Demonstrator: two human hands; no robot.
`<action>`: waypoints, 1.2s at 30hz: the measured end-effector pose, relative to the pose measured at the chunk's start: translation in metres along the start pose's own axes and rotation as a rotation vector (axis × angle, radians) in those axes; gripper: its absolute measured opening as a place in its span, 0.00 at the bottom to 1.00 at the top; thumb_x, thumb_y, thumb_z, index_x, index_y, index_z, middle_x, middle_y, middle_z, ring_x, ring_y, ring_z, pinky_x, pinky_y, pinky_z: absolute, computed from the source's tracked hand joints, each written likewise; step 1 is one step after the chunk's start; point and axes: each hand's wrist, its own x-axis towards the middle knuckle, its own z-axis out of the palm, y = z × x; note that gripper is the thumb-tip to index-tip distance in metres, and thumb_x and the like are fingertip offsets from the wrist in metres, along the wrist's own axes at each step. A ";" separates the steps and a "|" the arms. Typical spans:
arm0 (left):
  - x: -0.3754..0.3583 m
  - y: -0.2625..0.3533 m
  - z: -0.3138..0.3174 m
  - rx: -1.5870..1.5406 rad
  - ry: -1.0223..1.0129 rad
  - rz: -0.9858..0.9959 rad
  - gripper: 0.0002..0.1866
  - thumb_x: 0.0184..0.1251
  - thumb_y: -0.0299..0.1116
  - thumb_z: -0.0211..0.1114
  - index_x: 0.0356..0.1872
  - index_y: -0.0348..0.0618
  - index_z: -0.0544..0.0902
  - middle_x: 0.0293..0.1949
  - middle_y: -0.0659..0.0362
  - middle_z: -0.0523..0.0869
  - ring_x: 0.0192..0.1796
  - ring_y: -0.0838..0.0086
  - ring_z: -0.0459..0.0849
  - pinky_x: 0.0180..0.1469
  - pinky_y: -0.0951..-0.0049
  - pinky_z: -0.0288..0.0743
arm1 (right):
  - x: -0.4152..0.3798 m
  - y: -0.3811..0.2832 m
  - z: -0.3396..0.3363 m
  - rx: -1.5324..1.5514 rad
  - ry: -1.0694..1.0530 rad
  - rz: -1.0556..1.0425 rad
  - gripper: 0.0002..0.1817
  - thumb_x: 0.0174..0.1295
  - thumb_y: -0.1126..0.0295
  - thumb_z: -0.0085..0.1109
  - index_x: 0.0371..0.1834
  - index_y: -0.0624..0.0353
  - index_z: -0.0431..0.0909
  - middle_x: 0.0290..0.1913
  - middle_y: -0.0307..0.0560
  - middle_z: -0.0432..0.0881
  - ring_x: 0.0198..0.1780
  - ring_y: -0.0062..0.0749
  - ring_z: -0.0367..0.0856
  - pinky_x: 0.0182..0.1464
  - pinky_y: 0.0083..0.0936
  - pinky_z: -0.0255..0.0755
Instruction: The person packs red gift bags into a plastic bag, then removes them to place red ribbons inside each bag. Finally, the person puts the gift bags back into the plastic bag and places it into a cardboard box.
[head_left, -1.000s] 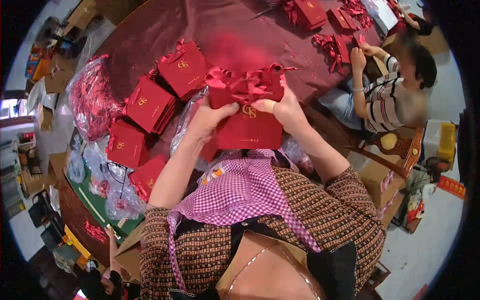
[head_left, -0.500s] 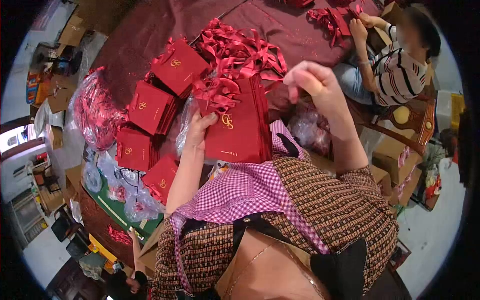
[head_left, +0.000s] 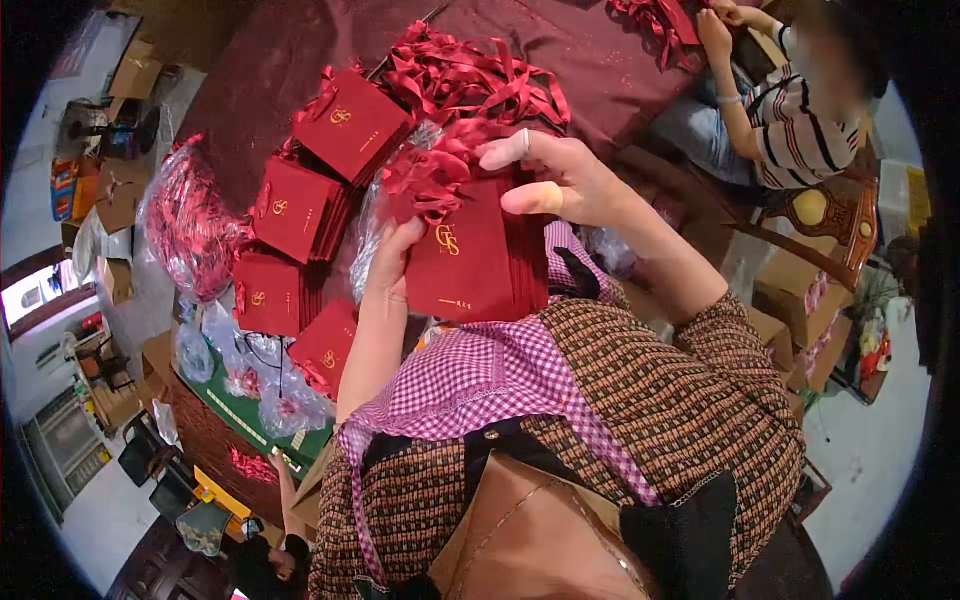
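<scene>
A stack of red paper gift bags (head_left: 465, 265) with gold lettering stands upright in front of my chest. My left hand (head_left: 393, 262) grips it by its left side, the thumb on the front face. Red ribbon handles (head_left: 430, 180) bunch up over its top edge. My right hand (head_left: 565, 182) is at the top right of this stack, close to the ribbons, with index finger and thumb apart and nothing visible between them. A pale cover sits on the index fingertip and a yellowish band wraps the thumb. The other right fingers are partly hidden.
More piles of red bags (head_left: 352, 125) lie to the left, with loose red ribbons (head_left: 480, 80) behind. A plastic-wrapped red bundle (head_left: 190, 225) sits at far left. One person (head_left: 800, 130) handles red ribbons at upper right; another person (head_left: 265, 565) is at lower left.
My right hand has moved left and down, from beside the stack to its top edge by the ribbons, and its fingers have spread. My left hand keeps its hold.
</scene>
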 end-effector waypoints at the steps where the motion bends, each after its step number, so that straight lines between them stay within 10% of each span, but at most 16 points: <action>1: -0.001 -0.001 0.000 -0.001 0.002 -0.004 0.33 0.54 0.29 0.69 0.63 0.41 0.68 0.57 0.53 0.78 0.57 0.62 0.79 0.59 0.57 0.76 | -0.001 0.002 0.001 -0.052 0.016 -0.018 0.19 0.58 0.63 0.66 0.48 0.64 0.75 0.56 0.51 0.78 0.60 0.34 0.74 0.62 0.30 0.65; 13: -0.012 -0.013 -0.007 -0.057 0.077 -0.109 0.30 0.61 0.35 0.68 0.63 0.41 0.69 0.58 0.53 0.77 0.57 0.62 0.79 0.59 0.59 0.76 | -0.010 0.004 0.019 -0.222 0.042 -0.029 0.08 0.61 0.72 0.61 0.41 0.65 0.78 0.44 0.50 0.84 0.47 0.32 0.82 0.51 0.25 0.73; 21: -0.006 -0.011 -0.035 0.010 -0.016 -0.038 0.33 0.61 0.40 0.67 0.67 0.46 0.66 0.62 0.54 0.74 0.62 0.56 0.75 0.62 0.50 0.72 | -0.003 0.008 -0.017 0.625 0.346 -0.061 0.20 0.73 0.60 0.44 0.50 0.67 0.78 0.46 0.50 0.83 0.49 0.32 0.80 0.54 0.28 0.73; 25: 0.001 -0.012 -0.036 -0.135 -0.170 -0.030 0.30 0.66 0.46 0.60 0.67 0.47 0.67 0.63 0.54 0.74 0.63 0.56 0.74 0.64 0.48 0.69 | -0.011 0.022 -0.028 0.574 0.242 -0.155 0.23 0.73 0.57 0.41 0.50 0.68 0.77 0.45 0.50 0.83 0.48 0.31 0.80 0.53 0.28 0.73; 36: 0.019 -0.006 0.010 -0.021 0.036 0.059 0.28 0.63 0.38 0.66 0.62 0.42 0.70 0.58 0.53 0.78 0.56 0.63 0.80 0.56 0.58 0.79 | 0.014 0.014 0.007 0.085 0.200 -0.147 0.42 0.59 0.43 0.59 0.67 0.65 0.63 0.63 0.48 0.72 0.65 0.30 0.67 0.68 0.29 0.57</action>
